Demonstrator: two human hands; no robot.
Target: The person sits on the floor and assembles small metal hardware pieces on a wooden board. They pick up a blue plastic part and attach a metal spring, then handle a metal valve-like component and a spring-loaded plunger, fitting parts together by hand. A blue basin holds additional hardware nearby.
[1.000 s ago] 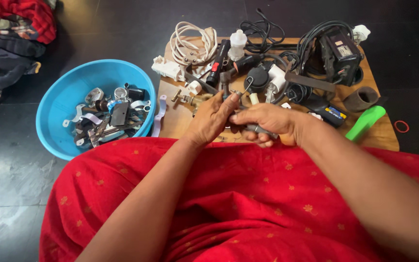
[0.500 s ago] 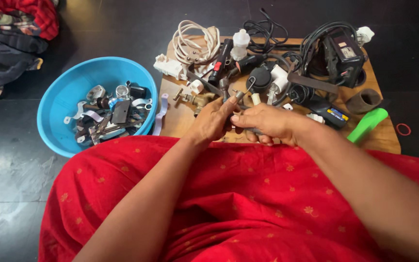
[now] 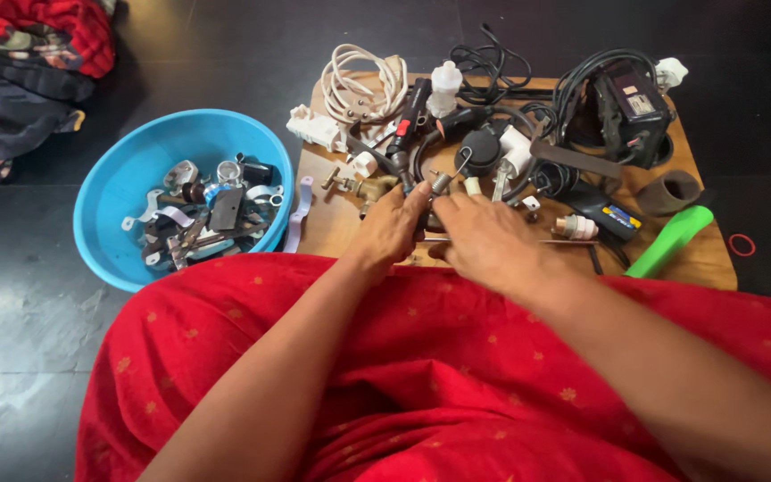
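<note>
My left hand (image 3: pixel 393 228) and my right hand (image 3: pixel 485 243) meet at the near edge of a low wooden board (image 3: pixel 336 234). Their fingertips close together on a small grey metal part (image 3: pixel 431 217), which is mostly hidden by the fingers. A brass tap-like fitting (image 3: pixel 365 187) lies just left of my left hand's fingers. A thin metal rod (image 3: pixel 573 241) sticks out to the right from under my right hand. Both forearms reach over my red cloth-covered lap (image 3: pixel 421 375).
The board is crowded: a white coiled cord (image 3: pixel 360 85), black cables (image 3: pixel 493 67), a black boxy device (image 3: pixel 631 112), a green handle (image 3: pixel 671 241), a small white bottle (image 3: pixel 445 87). A blue basin (image 3: pixel 109 183) of metal scraps sits at left. Clothes (image 3: pixel 24 62) lie far left.
Both hands have shifted a little forward onto the board, closer to the pile, and stay pressed together around the small part.
</note>
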